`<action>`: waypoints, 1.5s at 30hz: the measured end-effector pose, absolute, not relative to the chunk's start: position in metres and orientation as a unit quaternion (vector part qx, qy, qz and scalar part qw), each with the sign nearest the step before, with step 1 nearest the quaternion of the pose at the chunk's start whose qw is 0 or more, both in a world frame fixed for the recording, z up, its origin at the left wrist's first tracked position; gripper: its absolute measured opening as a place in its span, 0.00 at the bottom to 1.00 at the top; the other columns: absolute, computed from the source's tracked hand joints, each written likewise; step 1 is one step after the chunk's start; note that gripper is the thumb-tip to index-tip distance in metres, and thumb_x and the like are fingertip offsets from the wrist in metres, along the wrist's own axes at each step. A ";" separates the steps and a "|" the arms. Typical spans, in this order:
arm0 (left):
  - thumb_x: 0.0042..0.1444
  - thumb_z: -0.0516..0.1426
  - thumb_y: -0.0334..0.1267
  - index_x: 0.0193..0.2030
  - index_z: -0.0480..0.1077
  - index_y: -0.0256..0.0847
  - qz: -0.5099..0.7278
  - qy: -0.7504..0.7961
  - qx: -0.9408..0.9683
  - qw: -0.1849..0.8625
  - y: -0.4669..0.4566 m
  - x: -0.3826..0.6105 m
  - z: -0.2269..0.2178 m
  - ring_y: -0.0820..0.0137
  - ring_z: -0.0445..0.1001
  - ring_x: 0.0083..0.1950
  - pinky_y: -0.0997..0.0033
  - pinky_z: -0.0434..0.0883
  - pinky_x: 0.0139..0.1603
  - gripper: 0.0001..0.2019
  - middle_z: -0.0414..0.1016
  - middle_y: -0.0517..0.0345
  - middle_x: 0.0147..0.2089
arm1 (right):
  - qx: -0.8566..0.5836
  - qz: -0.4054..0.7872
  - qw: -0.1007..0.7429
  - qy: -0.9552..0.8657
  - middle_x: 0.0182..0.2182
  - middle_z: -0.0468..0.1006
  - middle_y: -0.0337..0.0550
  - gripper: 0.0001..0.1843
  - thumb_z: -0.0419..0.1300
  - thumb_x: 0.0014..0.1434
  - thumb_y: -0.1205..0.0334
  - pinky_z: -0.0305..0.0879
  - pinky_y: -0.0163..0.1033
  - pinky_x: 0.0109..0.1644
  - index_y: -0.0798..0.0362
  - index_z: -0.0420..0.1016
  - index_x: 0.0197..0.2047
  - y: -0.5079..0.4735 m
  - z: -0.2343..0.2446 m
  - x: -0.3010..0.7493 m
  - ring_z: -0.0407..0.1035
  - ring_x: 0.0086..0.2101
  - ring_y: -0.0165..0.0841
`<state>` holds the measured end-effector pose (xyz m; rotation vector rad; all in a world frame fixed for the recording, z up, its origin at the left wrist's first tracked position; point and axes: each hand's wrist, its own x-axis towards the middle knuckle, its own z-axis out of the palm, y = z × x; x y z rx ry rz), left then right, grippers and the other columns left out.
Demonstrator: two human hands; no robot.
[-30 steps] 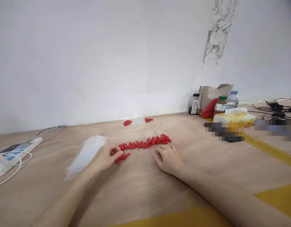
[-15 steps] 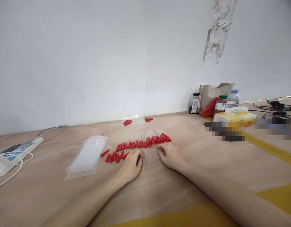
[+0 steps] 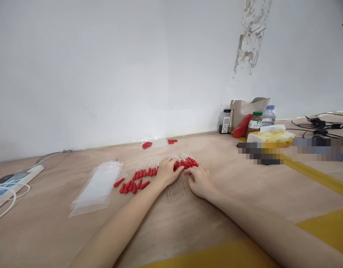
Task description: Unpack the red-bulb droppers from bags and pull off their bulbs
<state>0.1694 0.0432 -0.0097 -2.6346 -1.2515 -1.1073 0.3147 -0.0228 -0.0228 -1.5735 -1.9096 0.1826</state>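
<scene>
A row of glass droppers with red rubber bulbs (image 3: 149, 172) lies across the wooden table (image 3: 244, 193). My left hand (image 3: 166, 171) rests on the middle of the row, fingers curled over the red bulbs. Just right of it, my right hand (image 3: 199, 181) lies with its fingers bent at the clear glass tubes (image 3: 175, 190) and the bulbs at the row's right end (image 3: 190, 162). Several loose red bulbs (image 3: 131, 185) sit to the left of my left hand.
A stack of clear plastic bags (image 3: 97, 186) lies left of the bulbs. More bulbs in a bag (image 3: 147, 144) sit by the wall. Bottles, a paper bag and tissues (image 3: 255, 121) stand at the right, cables (image 3: 318, 124) beyond. A power strip (image 3: 18, 176) is far left.
My left hand dropped loose red bulbs at the left, then moved right and forward onto the row of droppers. My right hand stayed by the glass tubes.
</scene>
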 end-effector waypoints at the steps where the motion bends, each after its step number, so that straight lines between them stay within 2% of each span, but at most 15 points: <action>1: 0.50 0.56 0.39 0.33 0.69 0.41 -0.362 -0.402 -0.841 0.008 0.045 0.170 -0.012 0.67 0.68 0.37 0.67 0.64 0.40 0.06 0.71 0.57 0.33 | -0.600 0.068 0.327 -0.727 0.38 0.74 0.40 0.15 0.50 0.50 0.73 0.49 0.39 0.43 0.49 0.72 0.37 -0.022 -0.023 0.315 0.63 0.42 0.34; 4: 0.51 0.55 0.36 0.31 0.70 0.41 -0.393 -0.405 -0.826 0.004 0.046 0.172 -0.017 0.68 0.68 0.36 0.68 0.64 0.40 0.03 0.72 0.58 0.32 | -0.600 0.064 0.332 -0.725 0.38 0.74 0.40 0.14 0.50 0.51 0.72 0.50 0.40 0.43 0.49 0.72 0.36 -0.022 -0.024 0.316 0.63 0.41 0.34; 9: 0.53 0.53 0.37 0.32 0.69 0.39 -0.483 -0.431 -0.762 0.004 0.046 0.173 -0.019 0.67 0.68 0.37 0.66 0.64 0.42 0.06 0.72 0.56 0.32 | -0.591 0.055 0.356 -0.721 0.37 0.74 0.40 0.11 0.52 0.51 0.69 0.51 0.40 0.43 0.49 0.72 0.36 -0.017 -0.027 0.317 0.64 0.41 0.34; 14: 0.57 0.49 0.40 0.37 0.67 0.35 -0.562 -0.443 -0.698 -0.013 0.040 0.167 -0.004 0.68 0.68 0.40 0.67 0.65 0.43 0.11 0.71 0.52 0.36 | -0.543 0.035 0.471 -0.694 0.36 0.72 0.44 0.10 0.52 0.53 0.65 0.58 0.39 0.41 0.53 0.68 0.39 -0.009 -0.029 0.323 0.66 0.36 0.33; 18: 0.57 0.49 0.41 0.38 0.67 0.37 -0.558 -0.428 -0.706 -0.087 0.016 0.146 0.000 0.71 0.70 0.34 0.72 0.68 0.37 0.11 0.72 0.55 0.33 | -0.487 -0.061 0.542 -0.682 0.45 0.66 0.53 0.20 0.54 0.54 0.56 0.58 0.41 0.47 0.57 0.63 0.49 -0.014 -0.018 0.328 0.61 0.45 0.37; 21: 0.55 0.52 0.41 0.39 0.67 0.38 -0.528 -0.400 -0.717 -0.215 -0.009 0.122 -0.009 0.70 0.71 0.38 0.71 0.68 0.40 0.10 0.72 0.56 0.36 | -0.425 -0.117 0.486 -0.755 0.46 0.67 0.50 0.22 0.54 0.54 0.52 0.53 0.44 0.51 0.53 0.64 0.50 -0.024 -0.010 0.326 0.60 0.46 0.38; 24: 0.54 0.54 0.40 0.39 0.67 0.38 -0.512 -0.390 -0.706 -0.296 -0.025 0.102 -0.020 0.70 0.72 0.37 0.70 0.69 0.40 0.09 0.72 0.56 0.35 | -0.366 -0.138 0.410 -0.824 0.37 0.74 0.42 0.16 0.53 0.56 0.53 0.47 0.46 0.52 0.49 0.68 0.47 -0.031 -0.011 0.317 0.63 0.40 0.33; 27: 0.54 0.54 0.38 0.39 0.66 0.38 -0.503 -0.374 -0.705 -0.332 -0.030 0.093 -0.026 0.70 0.72 0.38 0.68 0.69 0.42 0.08 0.71 0.55 0.37 | -0.348 -0.168 0.408 -0.827 0.31 0.74 0.40 0.13 0.52 0.58 0.56 0.46 0.45 0.51 0.48 0.70 0.45 -0.033 -0.017 0.308 0.63 0.34 0.30; 31: 0.55 0.53 0.36 0.39 0.67 0.39 -0.490 -0.344 -0.737 -0.313 -0.031 0.092 -0.026 0.69 0.70 0.43 0.68 0.68 0.45 0.06 0.69 0.54 0.41 | -0.379 -0.216 0.432 -0.789 0.30 0.71 0.42 0.11 0.53 0.58 0.55 0.47 0.42 0.45 0.48 0.72 0.41 -0.030 -0.021 0.305 0.61 0.33 0.30; 36: 0.55 0.53 0.37 0.41 0.66 0.39 -0.461 -0.344 -0.771 -0.273 -0.036 0.093 -0.022 0.69 0.70 0.42 0.67 0.68 0.44 0.08 0.70 0.53 0.40 | -0.328 -0.223 0.373 -0.839 0.26 0.71 0.38 0.09 0.51 0.59 0.59 0.45 0.41 0.44 0.49 0.72 0.37 -0.029 -0.022 0.309 0.59 0.29 0.28; 39: 0.54 0.54 0.38 0.43 0.68 0.40 -0.417 -0.360 -0.808 -0.211 -0.039 0.096 -0.018 0.68 0.69 0.43 0.67 0.67 0.44 0.10 0.71 0.53 0.41 | -0.308 -0.214 0.369 -0.850 0.23 0.70 0.37 0.10 0.51 0.59 0.60 0.45 0.42 0.44 0.51 0.72 0.35 -0.031 -0.023 0.308 0.59 0.29 0.28; 45: 0.57 0.51 0.41 0.36 0.72 0.41 -0.347 -0.388 -0.846 -0.115 -0.040 0.100 -0.016 0.69 0.69 0.34 0.69 0.66 0.36 0.10 0.72 0.56 0.31 | -0.295 -0.205 0.359 -0.861 0.20 0.69 0.37 0.12 0.50 0.59 0.61 0.46 0.42 0.43 0.50 0.73 0.32 -0.035 -0.024 0.306 0.58 0.28 0.28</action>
